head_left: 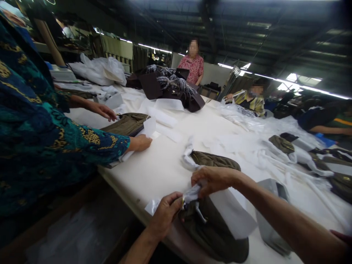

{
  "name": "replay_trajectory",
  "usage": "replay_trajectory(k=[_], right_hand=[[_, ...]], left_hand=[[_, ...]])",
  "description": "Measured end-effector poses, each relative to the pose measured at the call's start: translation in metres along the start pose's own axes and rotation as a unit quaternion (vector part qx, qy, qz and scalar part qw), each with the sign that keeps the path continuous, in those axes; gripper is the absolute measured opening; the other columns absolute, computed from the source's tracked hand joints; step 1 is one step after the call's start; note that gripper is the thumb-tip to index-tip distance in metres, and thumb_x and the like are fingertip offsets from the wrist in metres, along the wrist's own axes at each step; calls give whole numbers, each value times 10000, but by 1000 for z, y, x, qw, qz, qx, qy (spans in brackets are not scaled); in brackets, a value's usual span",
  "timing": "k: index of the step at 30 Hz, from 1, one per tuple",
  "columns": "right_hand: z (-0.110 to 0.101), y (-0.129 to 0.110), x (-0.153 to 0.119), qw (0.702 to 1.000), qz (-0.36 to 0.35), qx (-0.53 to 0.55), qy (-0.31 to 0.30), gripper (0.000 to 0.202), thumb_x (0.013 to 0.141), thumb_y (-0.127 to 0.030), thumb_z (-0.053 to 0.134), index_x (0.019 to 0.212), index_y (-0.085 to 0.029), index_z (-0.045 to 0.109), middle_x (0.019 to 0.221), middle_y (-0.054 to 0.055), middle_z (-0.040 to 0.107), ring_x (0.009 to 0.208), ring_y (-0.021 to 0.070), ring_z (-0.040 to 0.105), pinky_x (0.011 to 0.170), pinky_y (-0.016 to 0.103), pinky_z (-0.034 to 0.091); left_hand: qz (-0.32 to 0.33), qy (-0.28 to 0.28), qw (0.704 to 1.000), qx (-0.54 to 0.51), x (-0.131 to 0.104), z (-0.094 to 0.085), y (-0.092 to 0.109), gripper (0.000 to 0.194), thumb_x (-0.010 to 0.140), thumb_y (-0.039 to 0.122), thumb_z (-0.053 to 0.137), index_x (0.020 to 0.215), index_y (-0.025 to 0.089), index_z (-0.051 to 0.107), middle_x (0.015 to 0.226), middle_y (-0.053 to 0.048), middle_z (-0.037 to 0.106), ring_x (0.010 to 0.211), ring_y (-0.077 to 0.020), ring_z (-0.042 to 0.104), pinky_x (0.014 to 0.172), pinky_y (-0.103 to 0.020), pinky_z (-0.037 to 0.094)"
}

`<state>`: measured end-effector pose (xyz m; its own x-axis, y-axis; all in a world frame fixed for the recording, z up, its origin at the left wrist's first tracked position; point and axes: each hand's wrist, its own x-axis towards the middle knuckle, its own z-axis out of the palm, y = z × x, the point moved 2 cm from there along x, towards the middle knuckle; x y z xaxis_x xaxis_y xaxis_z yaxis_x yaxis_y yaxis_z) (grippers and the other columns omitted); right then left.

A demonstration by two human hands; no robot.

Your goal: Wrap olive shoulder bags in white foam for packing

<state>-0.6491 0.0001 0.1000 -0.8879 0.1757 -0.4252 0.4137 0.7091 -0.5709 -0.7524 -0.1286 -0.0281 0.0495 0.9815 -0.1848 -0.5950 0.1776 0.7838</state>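
Observation:
An olive-brown handbag [211, 231] lies at the near edge of the table, with a white paper sheet [233, 214] across its upper side. My left hand [166, 212] is closed at the bag's end, beside a gold-coloured ring, with its fingers on a strap wrapped in white tissue [191, 193]. The fingers of my right hand [210, 179] are closed round the same wrapped strap a little farther along. Just beyond my right hand is a second olive bag [217, 160], its white-wrapped handle [188, 156] curving to the left.
At left, a co-worker in a patterned sleeve [90, 143] handles another olive bag [126, 124]. A grey plastic bin [271, 216] stands right of my bag. Dark bags [176, 90] are piled at the back; wrapped bags [341, 179] and clear plastic [264, 124] lie at right.

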Motion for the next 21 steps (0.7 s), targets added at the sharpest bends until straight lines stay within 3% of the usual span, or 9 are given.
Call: replay_trajectory(k=[3, 5, 8, 12, 14, 17, 21], right_hand=[[11, -1, -12, 983, -24, -104, 152, 51, 752, -195, 581, 776, -165, 615, 744, 12, 582, 666, 113, 525, 604, 209, 389], [23, 6, -19, 963, -12, -121, 241, 82, 790, -165, 523, 776, -170, 603, 779, 28, 578, 690, 120, 537, 615, 217, 396], [46, 24, -28, 930, -26, -92, 356, 108, 814, -169, 489, 835, -186, 594, 844, 45, 582, 747, 134, 562, 648, 230, 426], [73, 42, -33, 862, -43, -61, 502, 141, 801, -154, 489, 902, -202, 575, 907, 63, 584, 827, 164, 582, 695, 267, 464], [83, 45, -32, 840, -48, -63, 537, 167, 797, -136, 485, 922, -208, 570, 925, 67, 581, 846, 170, 583, 708, 282, 474], [92, 46, -33, 834, -67, -71, 542, 180, 802, -125, 485, 936, -213, 568, 945, 70, 579, 863, 165, 582, 719, 284, 484], [96, 46, -42, 850, -69, -70, 517, 189, 805, -121, 478, 942, -215, 568, 1004, 79, 586, 904, 164, 588, 727, 276, 495]], left_hand=[[52, 133, 990, 11, 1, 1, -6, 268, 770, 420, 568, 794, 155, 597, 657, 9, 512, 578, -106, 444, 427, -174, 378], [67, 153, 986, -21, -5, 7, -8, 262, 802, 405, 523, 849, 154, 584, 726, -13, 548, 630, -121, 475, 448, -178, 389], [45, 92, 991, -81, -17, 18, -10, 251, 817, 343, 494, 963, 151, 564, 790, -39, 572, 648, -125, 491, 484, -193, 404], [11, 13, 997, -69, -29, 28, -7, 337, 763, 278, 558, 1078, 158, 540, 866, -52, 565, 647, -113, 481, 521, -203, 419], [-19, -21, 998, -57, -29, 32, -2, 358, 750, 277, 564, 1086, 154, 547, 844, -52, 558, 643, -116, 481, 513, -204, 418], [-63, -44, 996, -34, -24, 37, 3, 312, 750, 336, 582, 985, 131, 597, 737, -38, 533, 615, -113, 467, 478, -188, 388], [-38, -2, 999, -3, -22, 48, -3, 275, 707, 372, 649, 838, 132, 619, 620, 11, 471, 540, -81, 409, 484, -182, 353]])
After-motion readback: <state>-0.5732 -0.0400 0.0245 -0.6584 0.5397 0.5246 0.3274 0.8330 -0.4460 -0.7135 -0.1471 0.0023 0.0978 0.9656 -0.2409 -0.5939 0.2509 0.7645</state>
